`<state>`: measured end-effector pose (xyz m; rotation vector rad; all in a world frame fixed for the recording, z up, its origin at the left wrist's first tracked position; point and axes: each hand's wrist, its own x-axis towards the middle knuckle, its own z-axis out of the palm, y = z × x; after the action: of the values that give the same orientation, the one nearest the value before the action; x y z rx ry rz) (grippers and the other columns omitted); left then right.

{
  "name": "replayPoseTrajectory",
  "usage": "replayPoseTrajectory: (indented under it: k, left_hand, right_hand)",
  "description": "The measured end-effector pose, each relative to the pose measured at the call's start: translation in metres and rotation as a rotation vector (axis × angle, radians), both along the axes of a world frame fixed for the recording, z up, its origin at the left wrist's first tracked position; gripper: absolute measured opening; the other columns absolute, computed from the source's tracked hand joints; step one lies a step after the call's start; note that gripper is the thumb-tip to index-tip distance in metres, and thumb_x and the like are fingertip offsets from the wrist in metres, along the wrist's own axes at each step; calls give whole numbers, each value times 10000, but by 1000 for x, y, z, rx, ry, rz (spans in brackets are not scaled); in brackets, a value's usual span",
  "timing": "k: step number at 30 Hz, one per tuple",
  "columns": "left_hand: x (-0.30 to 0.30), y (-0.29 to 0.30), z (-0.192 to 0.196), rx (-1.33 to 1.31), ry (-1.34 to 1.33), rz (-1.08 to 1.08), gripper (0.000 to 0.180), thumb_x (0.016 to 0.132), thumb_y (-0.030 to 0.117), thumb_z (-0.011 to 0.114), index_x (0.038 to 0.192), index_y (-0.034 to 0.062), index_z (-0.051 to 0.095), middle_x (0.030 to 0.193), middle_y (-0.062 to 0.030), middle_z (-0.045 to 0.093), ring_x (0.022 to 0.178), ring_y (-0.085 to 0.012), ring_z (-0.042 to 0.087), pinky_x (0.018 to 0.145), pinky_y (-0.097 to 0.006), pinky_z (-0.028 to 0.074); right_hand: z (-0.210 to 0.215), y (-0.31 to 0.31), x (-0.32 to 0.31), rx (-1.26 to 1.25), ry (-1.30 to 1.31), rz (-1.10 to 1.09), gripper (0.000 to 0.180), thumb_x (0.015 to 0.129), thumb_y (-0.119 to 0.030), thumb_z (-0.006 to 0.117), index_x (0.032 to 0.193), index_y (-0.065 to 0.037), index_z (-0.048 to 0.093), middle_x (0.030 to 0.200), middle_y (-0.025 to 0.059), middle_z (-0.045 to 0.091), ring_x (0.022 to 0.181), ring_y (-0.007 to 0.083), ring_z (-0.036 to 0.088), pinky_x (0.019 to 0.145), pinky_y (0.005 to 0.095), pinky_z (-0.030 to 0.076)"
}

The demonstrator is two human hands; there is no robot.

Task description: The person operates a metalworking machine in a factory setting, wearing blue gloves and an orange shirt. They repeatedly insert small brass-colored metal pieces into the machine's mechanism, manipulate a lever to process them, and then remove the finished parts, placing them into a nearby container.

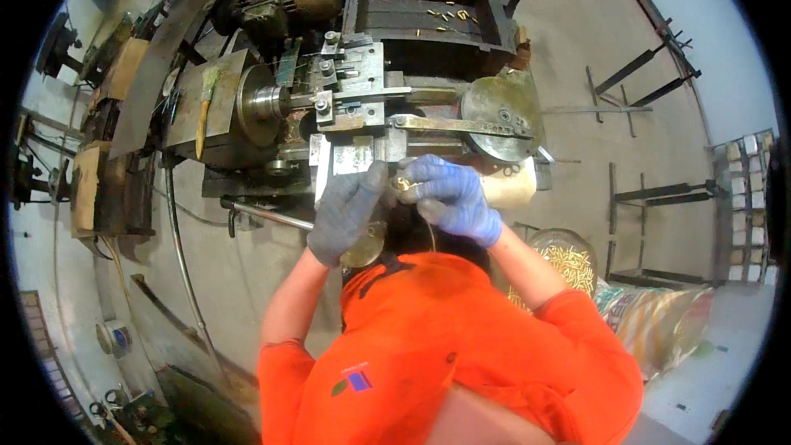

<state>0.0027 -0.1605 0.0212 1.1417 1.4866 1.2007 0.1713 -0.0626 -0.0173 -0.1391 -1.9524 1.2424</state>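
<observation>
My right hand (453,198), in a blue work glove, pinches a small brass piece (403,184) between thumb and fingertips, in front of the machine. My left hand (348,210), in a dirty grey glove, is held just left of it with its fingers stretched out and nothing visible in them. Beyond both hands lies the lathe-like machine's slide (353,99), a metal block carrying several bolted tool clamps. At its left sits a round chuck (268,104); at its right, a flat metal disc (498,119) linked by a metal bar (453,124).
A dark metal tray (395,21) holding scattered brass pieces is at the back. Low at my right stand a round container (587,245) full of brass pieces and a woven sack (659,321). A wooden-handled brush (203,124) rests on the machine's left. A motor (284,0) sits behind.
</observation>
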Motion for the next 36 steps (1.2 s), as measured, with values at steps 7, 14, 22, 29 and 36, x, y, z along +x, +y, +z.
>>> replayPoseTrajectory:
  k: [7,14,22,29,36]
  left_hand:
    - [12,7,3,-139,-115,9,551,890,477,463,639,9,607,579,-47,571,503,-94,515,477,-216,383]
    - [16,7,5,-218,-215,-82,430,880,366,510,740,-26,620,635,-62,598,553,-104,561,504,-223,432]
    - [9,0,-4,-151,-312,-171,443,857,372,525,812,-57,624,695,-87,621,633,-150,588,586,-256,461]
    - [12,2,-11,-188,115,-158,333,864,300,553,829,-22,630,722,-38,601,661,-85,518,605,-251,436]
    - [19,-9,-21,-145,-720,-97,279,863,205,544,1019,-26,567,911,-60,612,730,-124,560,650,-252,451]
  right_hand:
    - [-7,-1,6,-90,26,11,120,765,-95,672,871,-42,684,943,111,645,904,241,608,823,351,468]
    - [-12,-3,12,-179,24,26,121,796,-135,654,847,-29,684,926,103,645,885,209,604,823,340,464]
    - [-10,-2,18,-383,-38,110,249,827,-237,604,824,3,669,921,110,639,915,241,594,958,402,388]
    - [16,4,10,378,-99,-30,190,629,-138,750,736,-38,630,837,108,607,794,306,572,835,417,453]
    - [24,-3,18,146,-143,-12,201,632,-139,748,794,-64,655,990,119,602,897,309,573,842,387,452]
